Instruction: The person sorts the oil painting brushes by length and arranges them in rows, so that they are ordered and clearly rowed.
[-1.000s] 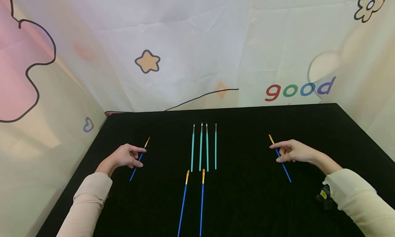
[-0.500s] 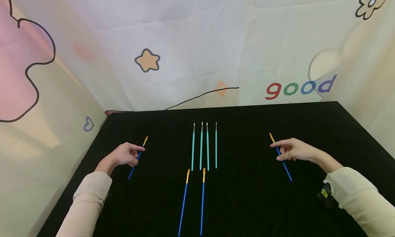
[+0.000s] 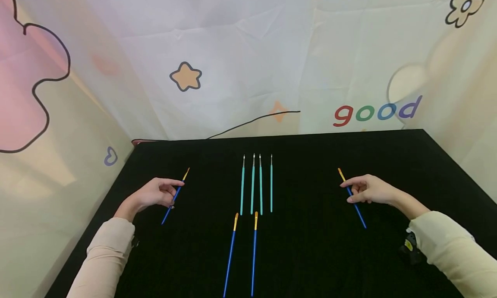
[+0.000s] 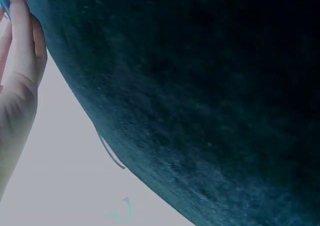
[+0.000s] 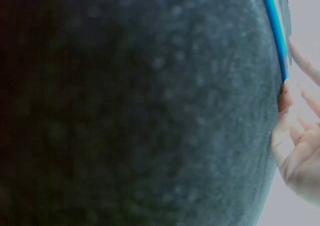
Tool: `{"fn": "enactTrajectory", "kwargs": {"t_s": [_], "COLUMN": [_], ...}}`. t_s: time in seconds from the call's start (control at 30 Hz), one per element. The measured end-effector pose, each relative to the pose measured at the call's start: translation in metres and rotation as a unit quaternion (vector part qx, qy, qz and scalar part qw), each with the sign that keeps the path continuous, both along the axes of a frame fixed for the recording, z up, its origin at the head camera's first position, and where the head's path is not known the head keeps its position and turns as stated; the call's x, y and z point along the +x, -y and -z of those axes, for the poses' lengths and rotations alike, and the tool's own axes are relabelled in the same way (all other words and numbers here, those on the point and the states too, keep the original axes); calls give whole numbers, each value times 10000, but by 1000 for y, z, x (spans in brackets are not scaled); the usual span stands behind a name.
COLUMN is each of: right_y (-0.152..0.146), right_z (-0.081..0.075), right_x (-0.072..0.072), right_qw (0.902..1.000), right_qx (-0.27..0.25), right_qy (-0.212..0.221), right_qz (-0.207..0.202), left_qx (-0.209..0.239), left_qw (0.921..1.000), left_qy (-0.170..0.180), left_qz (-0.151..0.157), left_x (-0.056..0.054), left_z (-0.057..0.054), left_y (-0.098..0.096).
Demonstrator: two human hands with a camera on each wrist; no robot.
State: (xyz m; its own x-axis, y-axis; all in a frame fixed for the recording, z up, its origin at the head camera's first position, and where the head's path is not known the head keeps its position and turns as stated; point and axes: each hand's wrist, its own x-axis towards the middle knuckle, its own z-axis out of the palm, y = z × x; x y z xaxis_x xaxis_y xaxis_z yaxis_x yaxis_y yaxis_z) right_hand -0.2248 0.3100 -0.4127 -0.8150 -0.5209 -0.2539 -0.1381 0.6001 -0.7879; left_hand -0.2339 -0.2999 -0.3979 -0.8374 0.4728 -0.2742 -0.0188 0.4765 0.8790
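Note:
In the head view my left hand point(image 3: 155, 192) holds a slim paintbrush point(image 3: 166, 215) with a blue handle. Its index finger lies along the yellow ferrule end, and the thumb is mostly hidden below. Across the table, my right hand point(image 3: 372, 190) pinches a second blue paintbrush point(image 3: 360, 217) between thumb and index finger. Both brushes slant with their bristles away from me. Two more blue-handled brushes, a left one point(image 3: 230, 259) and a right one point(image 3: 254, 259), lie between the hands. The wrist views catch only part of each hand, with blue handle point(image 5: 275, 26) showing.
Several thin turquoise brushes point(image 3: 252, 190) lie side by side at the table's middle, bristles toward the back. Black cloth covers the table point(image 3: 306, 246). A printed pale curtain point(image 3: 248, 73) rises behind it and at both sides.
My left hand has drawn slightly left and up, its thumb now more tucked under, and the brush tip in it has tilted a little farther away. My right hand stays nearly still.

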Motion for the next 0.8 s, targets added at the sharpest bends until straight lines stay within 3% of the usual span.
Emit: {"fn": "enactTrajectory", "kwargs": {"t_s": [0.4, 0.8], "right_y": [3, 0], "right_z": [2, 0], "right_x": [3, 4], "right_qw": [9994, 9996], "right_qx": [124, -31], "right_qy": [-298, -36], "right_qz": [150, 281], "left_qx": [693, 952], "left_qw": [9976, 9953], "left_qy": [-38, -74], "left_qz": [-12, -130], "left_x": [6, 10], "left_z": [-6, -1], "left_y": [-8, -8]}}
